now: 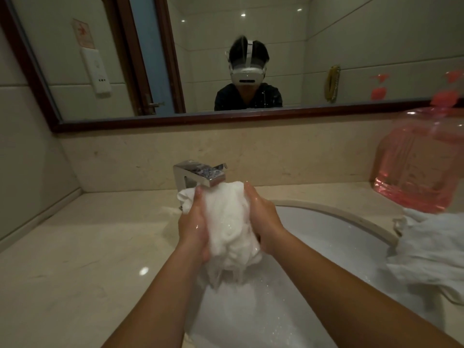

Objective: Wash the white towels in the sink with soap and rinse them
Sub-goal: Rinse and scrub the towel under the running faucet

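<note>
Towel wrung between 2 hands over sink

Towel, white & sopping, is bunched into a tall wad and squeezed between both hands just in front of the chrome faucet, its top touching or nearly touching the spout. Left hand grips the wad's left side, fingers curled round it, w/ a flap of cloth sticking out past the fingertips. Right hand clamps the right side, fingers wrapped over the top edge. Hands are apart only by the thickness of the cloth. Water streams from the wad's lower end into the white sink below; droplets speckle the basin. Both forearms bare & wet.

2nd white towel lies crumpled on the sink's right rim, draping partly into the basin. Just behind it a big clear jug of pink liquid soap stands on the beige stone counter, blurred. Wood-framed mirror above the backsplash reflects a person in a dark top wearing a white headset
</note>
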`<state>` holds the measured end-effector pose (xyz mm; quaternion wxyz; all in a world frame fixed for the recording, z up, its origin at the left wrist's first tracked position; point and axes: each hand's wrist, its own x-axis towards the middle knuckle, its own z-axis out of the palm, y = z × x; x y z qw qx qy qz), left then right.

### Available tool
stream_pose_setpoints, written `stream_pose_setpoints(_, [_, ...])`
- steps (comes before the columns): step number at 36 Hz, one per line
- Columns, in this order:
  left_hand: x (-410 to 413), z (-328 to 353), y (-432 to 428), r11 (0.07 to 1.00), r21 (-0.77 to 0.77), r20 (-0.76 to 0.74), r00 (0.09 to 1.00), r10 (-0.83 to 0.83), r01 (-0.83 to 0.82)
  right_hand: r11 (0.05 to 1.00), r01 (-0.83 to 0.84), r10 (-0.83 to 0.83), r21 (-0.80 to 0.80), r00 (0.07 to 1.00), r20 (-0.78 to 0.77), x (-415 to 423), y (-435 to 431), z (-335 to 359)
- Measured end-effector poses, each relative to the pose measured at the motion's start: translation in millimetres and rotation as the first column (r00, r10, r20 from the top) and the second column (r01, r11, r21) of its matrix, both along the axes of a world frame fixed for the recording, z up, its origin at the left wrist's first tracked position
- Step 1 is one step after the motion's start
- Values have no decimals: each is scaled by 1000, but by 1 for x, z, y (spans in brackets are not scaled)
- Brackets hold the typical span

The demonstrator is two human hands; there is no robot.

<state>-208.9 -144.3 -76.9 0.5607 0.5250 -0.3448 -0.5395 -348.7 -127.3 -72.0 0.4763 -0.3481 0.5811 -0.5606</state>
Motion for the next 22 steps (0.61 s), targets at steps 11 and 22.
stream_pose_setpoints(11, [-9,13,24,1000,10,61,998,9,-10,966,-257,257,29,966,-3,10,13,-10])
stream_pose_setpoints(22, [-4,12,23,1000,-10,-58,998,26,-26,998,19,-42,-56,897,-439,12,8,-1])
